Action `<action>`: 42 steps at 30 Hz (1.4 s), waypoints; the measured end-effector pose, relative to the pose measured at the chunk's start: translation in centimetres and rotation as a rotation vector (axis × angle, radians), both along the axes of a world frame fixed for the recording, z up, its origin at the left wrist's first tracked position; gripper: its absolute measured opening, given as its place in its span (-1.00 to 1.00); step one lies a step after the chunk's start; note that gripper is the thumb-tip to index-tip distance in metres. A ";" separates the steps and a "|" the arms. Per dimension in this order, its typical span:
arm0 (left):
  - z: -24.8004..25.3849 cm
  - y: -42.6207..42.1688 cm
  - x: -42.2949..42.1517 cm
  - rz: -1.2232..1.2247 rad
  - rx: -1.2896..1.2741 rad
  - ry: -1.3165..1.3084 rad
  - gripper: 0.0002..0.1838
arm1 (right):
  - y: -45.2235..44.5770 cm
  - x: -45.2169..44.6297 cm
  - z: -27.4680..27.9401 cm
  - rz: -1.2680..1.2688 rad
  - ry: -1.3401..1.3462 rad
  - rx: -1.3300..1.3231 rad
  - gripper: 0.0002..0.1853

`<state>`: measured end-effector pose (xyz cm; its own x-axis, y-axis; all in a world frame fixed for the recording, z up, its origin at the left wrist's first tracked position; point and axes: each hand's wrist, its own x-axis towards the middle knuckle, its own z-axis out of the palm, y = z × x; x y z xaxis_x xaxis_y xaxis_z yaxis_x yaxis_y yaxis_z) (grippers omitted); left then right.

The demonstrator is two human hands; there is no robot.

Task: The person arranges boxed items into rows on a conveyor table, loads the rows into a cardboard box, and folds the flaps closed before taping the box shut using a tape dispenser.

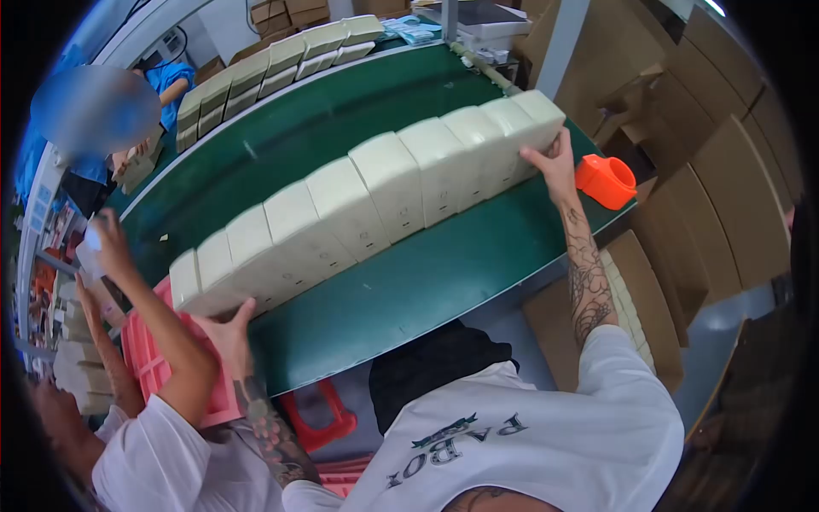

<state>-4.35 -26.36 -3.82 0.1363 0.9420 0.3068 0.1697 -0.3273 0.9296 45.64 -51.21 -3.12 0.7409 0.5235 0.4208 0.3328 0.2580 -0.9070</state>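
A long row of white boxes (381,192) stands side by side on the green table, running diagonally from lower left to upper right. My left hand (229,334) presses at the near left end of the row, its thumb along the front face and its other fingers partly hidden. At the far right end, my right hand (553,167) grips the last box, thumb on the front and fingers around the end. Between them the boxes are squeezed together. Small dark marks show on their front faces. An orange tape dispenser (607,181) sits just right of my right hand.
More stacked white boxes (286,61) line the far side of the green table (401,299). A co-worker in a white shirt (162,461) works close on my left beside a pink crate (147,358). Another person in blue stands across. Cardboard boxes (695,230) crowd the right.
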 end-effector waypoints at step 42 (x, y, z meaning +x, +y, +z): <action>1.5 -35.3 45.0 -1.575 -0.748 -0.289 0.16 | -64.8 -29.6 -5.9 -1.606 0.089 -0.004 -0.41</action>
